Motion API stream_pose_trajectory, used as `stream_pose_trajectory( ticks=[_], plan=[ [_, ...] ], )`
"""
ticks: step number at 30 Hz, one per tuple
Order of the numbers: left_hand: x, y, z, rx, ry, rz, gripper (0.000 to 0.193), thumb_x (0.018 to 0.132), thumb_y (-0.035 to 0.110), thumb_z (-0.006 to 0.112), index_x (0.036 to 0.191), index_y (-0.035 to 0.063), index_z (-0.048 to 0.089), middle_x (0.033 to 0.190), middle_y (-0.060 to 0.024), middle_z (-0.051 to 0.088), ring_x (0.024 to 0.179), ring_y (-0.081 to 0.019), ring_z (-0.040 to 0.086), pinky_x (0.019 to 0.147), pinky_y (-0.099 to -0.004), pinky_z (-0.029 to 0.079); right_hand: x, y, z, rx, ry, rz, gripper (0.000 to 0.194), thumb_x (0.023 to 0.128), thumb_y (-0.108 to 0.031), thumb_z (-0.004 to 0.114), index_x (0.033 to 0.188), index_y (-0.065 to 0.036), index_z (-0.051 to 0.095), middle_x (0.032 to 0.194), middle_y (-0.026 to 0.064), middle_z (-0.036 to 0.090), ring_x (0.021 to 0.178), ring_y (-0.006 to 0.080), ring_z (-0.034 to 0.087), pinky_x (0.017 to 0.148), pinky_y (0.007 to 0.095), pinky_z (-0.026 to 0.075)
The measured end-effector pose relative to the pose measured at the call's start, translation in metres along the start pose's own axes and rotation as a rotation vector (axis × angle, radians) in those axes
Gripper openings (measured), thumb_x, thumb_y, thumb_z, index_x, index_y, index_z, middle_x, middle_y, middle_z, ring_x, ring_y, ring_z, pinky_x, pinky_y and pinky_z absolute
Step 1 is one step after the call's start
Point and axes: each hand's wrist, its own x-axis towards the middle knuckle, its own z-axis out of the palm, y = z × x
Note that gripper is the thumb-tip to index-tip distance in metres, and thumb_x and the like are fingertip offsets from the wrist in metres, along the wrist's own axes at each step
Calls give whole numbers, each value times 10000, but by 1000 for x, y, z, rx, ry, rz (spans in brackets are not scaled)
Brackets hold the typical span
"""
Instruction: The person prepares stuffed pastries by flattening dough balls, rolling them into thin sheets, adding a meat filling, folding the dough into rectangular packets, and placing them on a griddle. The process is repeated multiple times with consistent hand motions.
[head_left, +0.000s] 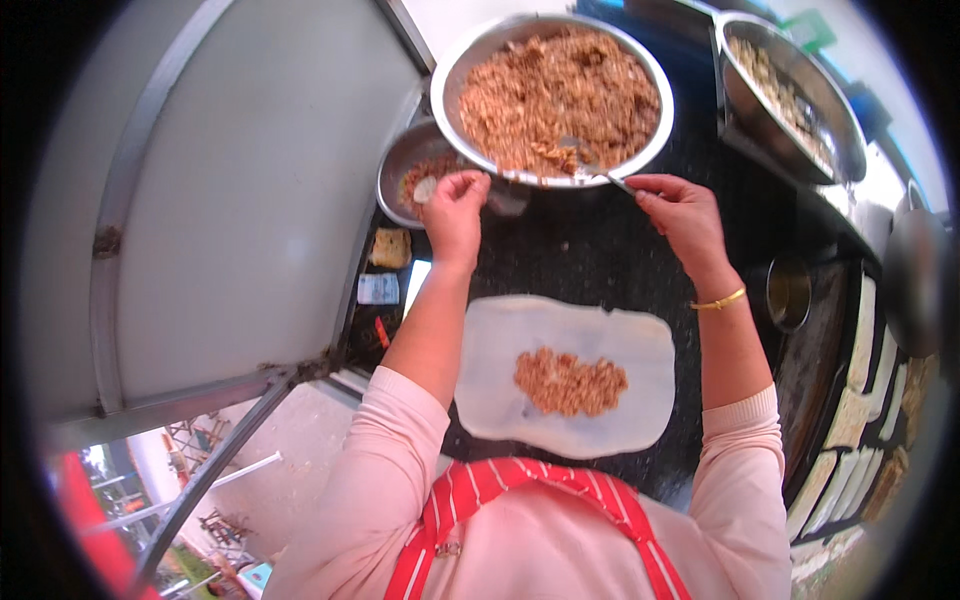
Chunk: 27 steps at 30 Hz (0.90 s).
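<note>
My right hand (679, 214) grips the handle of a metal spoon (611, 177). The spoon's end sits in a minced filling (555, 97), with a clump of filling on it, near the front rim of a large metal bowl (665, 127). My left hand (456, 214) has thumb and fingers drawn together at the bowl's lower left rim; whether it pinches the rim or something small is unclear. Below and between my forearms, a thin rolled sheet of dough (487, 330) lies flat on the black worktop (562, 262). A patch of filling (571, 381) rests on its middle.
Left of the large bowl stands a smaller metal bowl (386, 176) with food and a pale round object (425, 190). A banknote (379, 289) lies by the grey panel (247, 187). At right are a tilted metal basin (780, 112), a metal cup (789, 295) and several flat breads (847, 420).
</note>
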Motion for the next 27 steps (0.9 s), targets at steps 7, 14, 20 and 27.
stream_pose_trajectory(
  ticks=[7,14,20,27],
  plan=[
    [-135,7,-47,372,-515,187,190,916,55,725,1105,54,711,1028,-31,711,888,-108,641,850,-248,506,-197,58,-4,-709,194,-575,286,821,-1,739,1043,-169,804,671,56,609,587,227,590,547,329,484],
    [-204,-66,-71,646,-755,364,371,887,18,669,1250,93,686,1275,-109,673,1177,-249,636,1004,-384,486,-293,118,37,-761,414,-60,168,892,-150,718,1023,-210,803,731,85,675,658,286,669,580,376,508],
    [-213,-86,-55,1094,-977,798,520,987,163,536,1494,73,468,1581,-123,429,1503,-264,346,1234,-511,197,-318,119,68,-639,514,295,193,906,-313,688,1050,-242,796,813,131,724,754,320,721,644,415,550],
    [-230,-63,-51,1144,-1073,918,613,1044,388,482,1555,66,380,1642,-115,344,1543,-259,271,1270,-508,86,-322,126,84,-698,636,401,210,908,-308,672,1043,-213,802,919,149,750,863,354,723,752,439,567]
  ],
)
